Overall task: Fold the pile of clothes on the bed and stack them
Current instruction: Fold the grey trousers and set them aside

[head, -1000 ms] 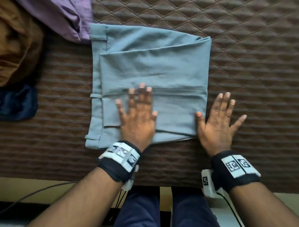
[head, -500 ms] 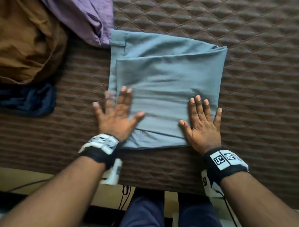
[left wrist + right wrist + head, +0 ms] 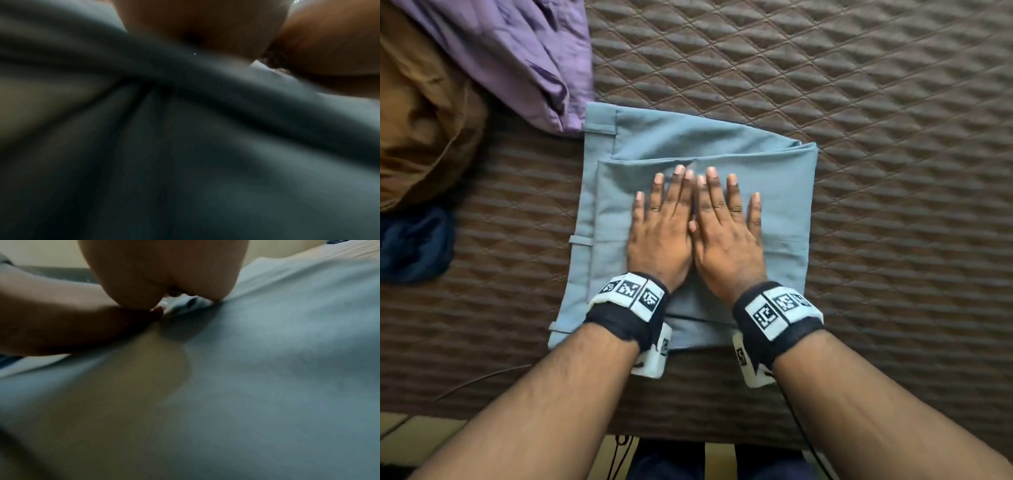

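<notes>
Left hand [image 3: 659,236]: fingers straight, slightly spread, palm flat on the trousers [image 3: 784,192]; nothing gripped. Right hand [image 3: 727,240]: fingers likewise straight and flat on the same cloth, its inner edge touching the left hand; nothing gripped. Wrist views: blurred grey-blue cloth close under each palm; fingers not readable there. Trousers: grey-blue, folded to a rough square, belt loops along the left side; lying near the bed's [image 3: 893,102] front edge, about midway along it. Purple garment [image 3: 517,58]: crumpled, at the trousers' far left corner, just touching. Brown garment [image 3: 424,130]: heaped at the left edge. Navy garment [image 3: 414,245]: bunched in front of the brown one.
</notes>
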A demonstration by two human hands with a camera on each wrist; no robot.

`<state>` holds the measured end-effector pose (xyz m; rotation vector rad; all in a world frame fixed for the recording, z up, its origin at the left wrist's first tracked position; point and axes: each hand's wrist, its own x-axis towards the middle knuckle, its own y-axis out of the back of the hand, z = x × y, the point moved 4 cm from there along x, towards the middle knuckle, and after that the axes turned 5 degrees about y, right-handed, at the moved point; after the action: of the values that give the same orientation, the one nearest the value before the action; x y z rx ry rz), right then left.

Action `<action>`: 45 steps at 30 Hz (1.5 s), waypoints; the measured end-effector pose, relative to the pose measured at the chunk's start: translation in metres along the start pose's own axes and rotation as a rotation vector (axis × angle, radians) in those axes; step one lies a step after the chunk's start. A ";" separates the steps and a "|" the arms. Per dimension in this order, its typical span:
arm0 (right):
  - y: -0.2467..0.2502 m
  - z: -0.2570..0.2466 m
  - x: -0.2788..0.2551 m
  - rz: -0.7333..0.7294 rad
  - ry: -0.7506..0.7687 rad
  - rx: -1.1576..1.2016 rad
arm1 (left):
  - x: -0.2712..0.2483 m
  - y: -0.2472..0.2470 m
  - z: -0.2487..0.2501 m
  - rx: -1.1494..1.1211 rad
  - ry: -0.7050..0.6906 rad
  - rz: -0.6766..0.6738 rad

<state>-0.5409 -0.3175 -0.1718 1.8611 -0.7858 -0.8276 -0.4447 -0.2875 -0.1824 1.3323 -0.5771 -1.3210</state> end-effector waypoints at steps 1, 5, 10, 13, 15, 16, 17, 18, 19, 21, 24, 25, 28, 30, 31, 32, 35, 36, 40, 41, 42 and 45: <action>-0.007 0.005 0.002 -0.051 -0.003 -0.025 | 0.002 -0.006 -0.005 0.059 0.001 0.013; -0.006 0.043 0.004 -0.082 -0.056 -0.090 | 0.004 -0.009 -0.032 0.136 0.003 0.067; 0.026 0.138 -0.014 -0.103 -0.474 -0.042 | -0.002 0.007 -0.073 0.208 0.137 0.081; 0.046 0.140 -0.028 0.012 -0.524 -0.077 | -0.010 0.018 -0.033 0.201 0.123 0.210; 0.046 0.110 -0.021 0.097 -0.357 -0.076 | -0.010 0.016 0.017 0.137 -0.068 0.245; 0.039 0.092 -0.015 0.111 -0.240 -0.066 | -0.008 0.012 0.038 0.112 -0.144 0.231; 0.032 0.076 -0.010 0.104 -0.144 -0.080 | -0.004 0.007 0.053 0.093 -0.177 0.195; 0.022 0.066 -0.005 0.070 -0.107 -0.094 | 0.000 0.000 0.060 0.090 -0.171 0.149; 0.013 0.064 0.000 0.022 -0.122 -0.102 | 0.004 -0.008 0.060 0.111 -0.138 0.098; 0.001 0.074 0.002 -0.042 -0.191 -0.110 | 0.006 -0.019 0.043 0.143 -0.077 0.010; 0.004 0.098 -0.005 -0.062 -0.265 -0.082 | 0.005 -0.011 -0.020 0.156 -0.011 -0.032; 0.007 0.105 -0.008 -0.068 -0.294 -0.057 | 0.004 -0.007 -0.047 0.166 0.013 -0.025; 0.017 0.114 -0.017 -0.062 -0.422 -0.033 | -0.005 0.017 -0.098 0.212 0.150 0.014; 0.025 0.103 -0.026 0.004 -0.478 -0.039 | -0.017 0.031 -0.091 0.173 0.228 0.134; 0.028 0.088 -0.031 0.050 -0.436 -0.046 | -0.026 0.033 -0.078 0.135 0.200 0.206; 0.027 0.068 -0.035 0.087 -0.350 -0.043 | -0.037 0.031 -0.061 0.080 0.123 0.246; -0.008 -0.005 -0.057 0.078 -0.019 -0.033 | -0.076 0.001 -0.018 -0.134 -0.097 0.166; -0.024 -0.020 -0.066 0.044 0.028 -0.025 | -0.087 -0.015 -0.013 -0.189 -0.107 0.113; -0.050 -0.005 -0.077 -0.114 0.011 -0.078 | -0.095 -0.051 -0.033 0.059 0.007 0.007; -0.046 0.010 -0.082 -0.150 -0.009 -0.105 | -0.095 -0.051 -0.041 0.108 0.033 -0.027; -0.041 0.028 -0.087 -0.186 -0.054 -0.118 | -0.094 -0.048 -0.050 0.124 0.057 -0.048; -0.014 0.091 -0.113 -0.229 -0.305 -0.108 | -0.095 -0.034 -0.071 0.067 0.193 -0.046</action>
<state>-0.6757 -0.2669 -0.1920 1.7717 -0.7042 -1.2967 -0.4166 -0.1679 -0.1963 1.5163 -0.4636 -1.2021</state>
